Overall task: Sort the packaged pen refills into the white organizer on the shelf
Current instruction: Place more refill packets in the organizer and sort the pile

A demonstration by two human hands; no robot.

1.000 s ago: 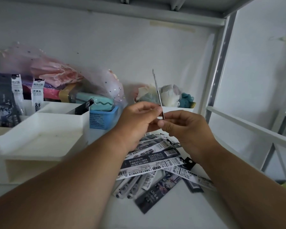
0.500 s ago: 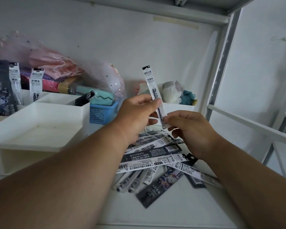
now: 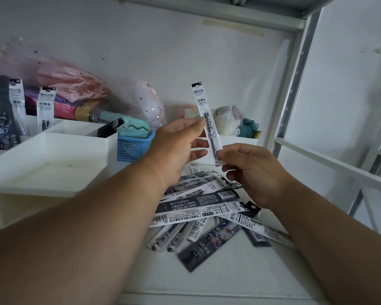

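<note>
A white packaged pen refill stands nearly upright in the air over the shelf, its printed face towards me. My left hand pinches its middle with thumb and forefinger. My right hand holds its lower end with the fingertips. Under both hands a loose pile of refill packets, white and dark, lies fanned out on the shelf. The white organizer stands to the left; a few packets stand upright in its rear compartments, and a dark one leans in a middle compartment.
Behind the organizer are a blue mesh basket, pink bagged items and a teal case. A white box with soft toys stands at the back. A metal shelf upright and white rails bound the right side.
The packet has been turned from edge-on to face me, and both hands have shifted slightly with it. My left hand now grips it higher, near its middle.
</note>
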